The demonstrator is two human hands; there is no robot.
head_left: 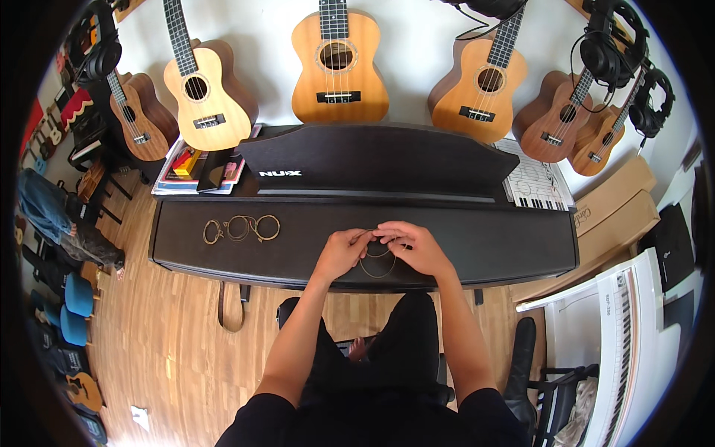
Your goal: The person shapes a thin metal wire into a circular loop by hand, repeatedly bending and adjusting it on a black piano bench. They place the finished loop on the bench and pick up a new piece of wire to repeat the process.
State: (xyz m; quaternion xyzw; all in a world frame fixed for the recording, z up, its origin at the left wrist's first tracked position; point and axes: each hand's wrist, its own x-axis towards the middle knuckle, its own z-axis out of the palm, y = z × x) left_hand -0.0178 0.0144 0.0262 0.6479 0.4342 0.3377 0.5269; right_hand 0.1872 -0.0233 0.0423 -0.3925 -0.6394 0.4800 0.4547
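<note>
In front of me, just above the closed dark lid [491,242] of a digital piano, both my hands are at a thin, gold-coloured coiled string [378,278], which looks like an instrument string. My left hand [343,255] pinches it from the left side. From the right, my right hand [417,246] has its fingers bent round the top of the loop, the fingertips of both hands nearly meeting. The loop hangs below the fingers. Off to the left on the lid lie three similar coiled strings [278,228], side by side.
Several ukuleles [337,78] hang on the wall behind the piano's music rest [380,167]. Books [165,181] lie at its left end, sheet music [538,186] at its right. Headphones [602,52] hang at upper right. Cardboard boxes [618,216] and a white keyboard [629,343] stand right. Another person's legs [56,223] show left.
</note>
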